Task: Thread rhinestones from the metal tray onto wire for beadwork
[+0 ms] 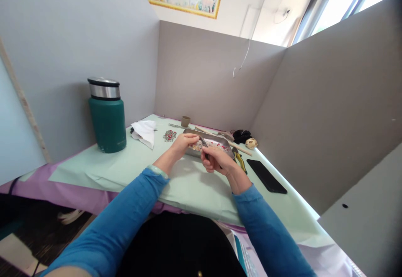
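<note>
My right hand [216, 159] is wrapped round a pair of small dark-handled pliers [204, 142], whose tip points up and left. Close to that tip, my left hand [186, 141] pinches with thumb and forefinger; whatever lies between them is too small to make out. Both hands are raised over the front of a metal tray [226, 141] with many small red, white and yellowish beads [216, 144] in it. Left of the tray, a pile of red and silver beaded pieces [170, 135] lies on the pale green table cover [185, 185].
A green thermos [108, 122] stands at left beside a crumpled white tissue [145, 132]. Behind the tray are a small brown cup [185, 121] and a wooden stick [241, 148]. Yellow-handled pliers [240, 160] and a black phone [266, 176] lie right. Grey partitions [210, 76] enclose the table.
</note>
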Available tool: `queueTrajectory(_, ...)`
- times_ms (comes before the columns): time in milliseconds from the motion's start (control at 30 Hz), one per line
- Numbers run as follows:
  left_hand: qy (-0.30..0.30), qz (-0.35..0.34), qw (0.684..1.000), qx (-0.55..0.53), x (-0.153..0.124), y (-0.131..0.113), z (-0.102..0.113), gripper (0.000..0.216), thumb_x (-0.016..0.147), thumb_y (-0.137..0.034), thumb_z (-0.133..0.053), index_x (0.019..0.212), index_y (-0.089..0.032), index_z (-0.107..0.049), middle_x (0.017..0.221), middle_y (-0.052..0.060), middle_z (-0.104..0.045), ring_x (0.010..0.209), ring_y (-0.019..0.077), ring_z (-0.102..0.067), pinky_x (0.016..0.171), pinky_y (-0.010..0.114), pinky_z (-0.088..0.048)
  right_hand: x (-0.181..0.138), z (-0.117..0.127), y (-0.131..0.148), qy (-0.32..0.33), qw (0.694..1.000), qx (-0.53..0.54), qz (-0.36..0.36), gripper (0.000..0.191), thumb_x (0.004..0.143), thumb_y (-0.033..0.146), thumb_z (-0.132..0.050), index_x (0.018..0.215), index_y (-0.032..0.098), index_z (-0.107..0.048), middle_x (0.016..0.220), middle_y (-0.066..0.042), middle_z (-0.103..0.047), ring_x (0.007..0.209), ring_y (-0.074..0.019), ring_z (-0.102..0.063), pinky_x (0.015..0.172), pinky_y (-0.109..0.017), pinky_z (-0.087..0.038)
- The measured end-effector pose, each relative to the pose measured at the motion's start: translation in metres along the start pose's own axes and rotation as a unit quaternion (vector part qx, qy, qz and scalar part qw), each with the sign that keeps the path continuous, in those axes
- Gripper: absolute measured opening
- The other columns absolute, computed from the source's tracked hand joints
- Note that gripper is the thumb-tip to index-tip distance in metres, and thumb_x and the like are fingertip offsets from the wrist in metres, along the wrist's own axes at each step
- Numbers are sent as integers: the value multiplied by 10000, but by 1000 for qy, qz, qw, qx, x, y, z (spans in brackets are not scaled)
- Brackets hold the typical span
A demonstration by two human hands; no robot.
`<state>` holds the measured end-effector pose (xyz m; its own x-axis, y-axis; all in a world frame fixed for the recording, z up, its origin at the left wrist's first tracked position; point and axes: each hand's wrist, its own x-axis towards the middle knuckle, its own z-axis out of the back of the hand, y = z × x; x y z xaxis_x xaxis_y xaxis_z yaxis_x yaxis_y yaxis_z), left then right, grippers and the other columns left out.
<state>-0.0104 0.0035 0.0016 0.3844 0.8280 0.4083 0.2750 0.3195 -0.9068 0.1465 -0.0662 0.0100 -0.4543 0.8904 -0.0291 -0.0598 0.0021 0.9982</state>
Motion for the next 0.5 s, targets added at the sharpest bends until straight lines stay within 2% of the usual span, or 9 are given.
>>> queueTrajectory(100,12,-12,1000,-7,0,1,-1,236,679,-330,-640,568,-133,-571,500,-37,-383,503,79,-365,521,234,-309,0,-1,1,23,1000,19,-4,362,803,525,-456,722,176,-509,483,55,-413,397,-81,-362,393,-211,-306)
queueTrajectory(167,11,-12,999,-30,1,3,0,233,676,-319,-644,565,-133,-557,502,-42,-366,498,74,-356,518,229,-312,3,-2,-1,-21,999,-36,21,387,816,541,-416,729,177,-513,506,43,-444,408,-91,-387,408,-222,-318)
queueTrajectory(233,4,-6,999,-51,3,4,0,212,675,-313,-647,600,-128,-575,513,-43,-375,489,66,-345,507,221,-310,8,-3,-5,-105,981,-154,61,393,832,528,-392,701,178,-514,525,29,-476,433,-100,-415,440,-229,-326)
queueTrajectory(300,-9,5,998,-64,4,5,2,190,676,-305,-648,694,-119,-617,531,-41,-402,480,58,-340,492,211,-307,13,-3,-9,-205,923,-308,103,380,848,484,-387,667,177,-517,562,9,-520,505,-115,-462,505,-235,-335)
queueTrajectory(400,-27,16,997,-75,5,5,2,202,678,-280,-641,799,-120,-626,534,-49,-411,457,49,-333,475,200,-308,14,-3,-14,-332,788,-503,128,328,868,422,-387,717,180,-548,690,-28,-598,663,-153,-522,589,-251,-319)
queueTrajectory(467,-32,16,996,-80,5,5,1,172,680,-262,-636,787,-131,-600,521,-58,-402,439,42,-328,466,192,-306,13,-4,-15,-381,711,-580,116,294,880,398,-381,788,182,-558,775,-49,-621,729,-173,-531,607,-262,-303)
queueTrajectory(500,-31,19,996,-83,5,4,1,162,683,-257,-634,779,-137,-585,522,-60,-409,430,37,-327,461,187,-303,13,-5,-16,-395,682,-606,111,284,884,388,-379,815,179,-559,811,-60,-625,758,-181,-532,618,-267,-298)
